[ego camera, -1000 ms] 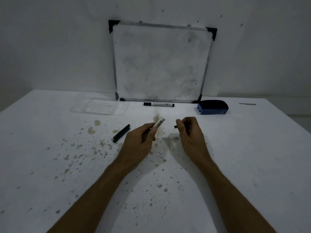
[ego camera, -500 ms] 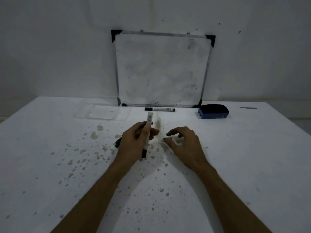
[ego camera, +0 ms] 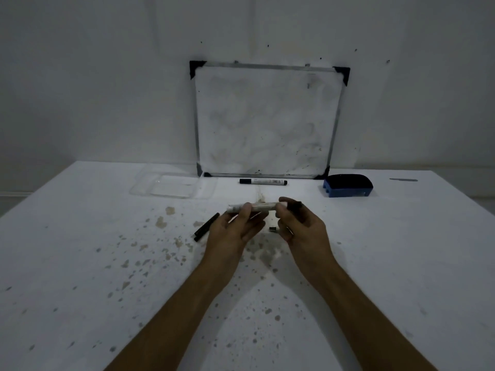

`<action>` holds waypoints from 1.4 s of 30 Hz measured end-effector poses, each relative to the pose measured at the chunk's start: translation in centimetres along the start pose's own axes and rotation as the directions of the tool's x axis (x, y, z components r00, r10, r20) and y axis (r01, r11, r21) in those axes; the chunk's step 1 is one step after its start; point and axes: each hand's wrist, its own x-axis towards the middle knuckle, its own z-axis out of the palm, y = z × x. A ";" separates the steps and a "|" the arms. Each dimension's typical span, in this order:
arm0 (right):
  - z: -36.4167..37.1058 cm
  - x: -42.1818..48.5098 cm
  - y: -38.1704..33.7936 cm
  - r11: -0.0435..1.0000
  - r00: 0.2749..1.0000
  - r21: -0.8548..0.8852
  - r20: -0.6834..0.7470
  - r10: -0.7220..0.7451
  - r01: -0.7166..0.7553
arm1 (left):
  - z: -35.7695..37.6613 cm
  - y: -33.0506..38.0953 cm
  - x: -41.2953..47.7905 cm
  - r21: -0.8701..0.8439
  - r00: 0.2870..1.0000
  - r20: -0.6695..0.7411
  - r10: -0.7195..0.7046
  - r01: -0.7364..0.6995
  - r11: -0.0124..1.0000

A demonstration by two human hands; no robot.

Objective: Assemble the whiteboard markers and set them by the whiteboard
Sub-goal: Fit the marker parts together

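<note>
A white marker barrel (ego camera: 261, 207) lies level between my two hands above the table. My left hand (ego camera: 235, 231) pinches its left part. My right hand (ego camera: 301, 226) grips its right end, where a dark tip or cap shows by my fingers. A small black end piece (ego camera: 272, 229) lies on the table between my hands. A loose black part (ego camera: 206, 227) lies just left of my left hand. One whole marker (ego camera: 263, 181) lies in front of the whiteboard (ego camera: 267, 121), which leans on the wall.
A clear plastic tray (ego camera: 171, 186) sits left of the whiteboard. A blue eraser (ego camera: 347, 185) sits to its right. The white table (ego camera: 401, 250) is speckled with brown stains. A thin grey strip (ego camera: 403, 179) lies at the far right.
The barrel stood upright in my left hand; now it lies level and my right hand has taken hold of its right end. The small black piece now lies on the table.
</note>
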 end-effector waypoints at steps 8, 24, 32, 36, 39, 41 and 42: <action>0.9 -0.2 0.0 0.996 0.999 -0.079 -0.015 0.041 -0.042 | 0.4 0.3 -0.2 0.036 0.997 0.026 -0.073 0.072 0.997; 3.5 -2.3 1.0 0.703 0.948 -0.637 0.179 -0.264 0.316 | -0.8 1.2 1.1 -0.263 0.862 0.148 -0.484 0.506 0.821; 3.7 -2.5 1.2 0.749 0.960 -0.606 0.104 -0.259 0.268 | -1.1 0.9 1.5 -0.307 0.876 0.169 -0.452 0.482 0.821; 2.7 -1.1 0.3 0.866 0.959 -0.464 -0.104 -0.263 0.188 | -1.4 0.5 1.6 -0.327 0.884 0.185 -0.430 0.467 0.821; 1.6 -0.7 0.1 0.877 0.956 -0.463 -0.180 -0.233 0.127 | -1.4 0.6 1.5 -0.265 0.872 0.234 -0.429 0.482 0.835; 1.1 -0.5 -0.1 0.894 0.955 -0.440 -0.217 -0.202 0.089 | -1.2 0.8 1.6 -0.214 0.868 0.250 -0.429 0.481 0.850; 0.8 -0.3 -0.1 0.904 0.956 -0.422 -0.237 -0.175 0.061 | -1.2 0.9 1.6 -0.191 0.866 0.258 -0.428 0.480 0.856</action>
